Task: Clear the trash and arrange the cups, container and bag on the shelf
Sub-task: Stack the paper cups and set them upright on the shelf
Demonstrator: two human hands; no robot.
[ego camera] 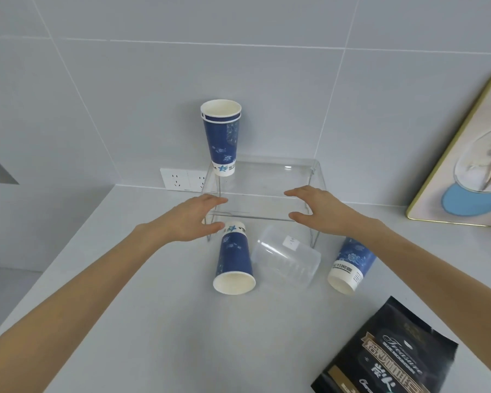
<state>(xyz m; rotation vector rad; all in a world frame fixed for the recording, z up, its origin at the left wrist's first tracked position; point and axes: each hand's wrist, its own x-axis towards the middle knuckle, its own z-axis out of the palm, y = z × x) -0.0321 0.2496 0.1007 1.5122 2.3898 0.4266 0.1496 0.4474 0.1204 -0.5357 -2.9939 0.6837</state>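
A clear acrylic shelf (267, 180) on thin wire legs stands against the tiled wall. Two nested blue paper cups (222, 137) stand upright on its back left corner. In front of the shelf, on the counter, a blue paper cup (234, 262) lies on its side, then a clear plastic container (287, 259), then another blue cup (349, 265) partly under my right forearm. A black bag (386, 353) lies at the lower right. My left hand (193, 217) and my right hand (318, 211) hover open at the shelf's front corners, holding nothing.
A white wall socket (182, 178) sits behind the shelf on the left. A gold-framed picture (465, 154) leans against the wall at the right. The grey counter (153, 307) ends at a left edge that drops to the floor.
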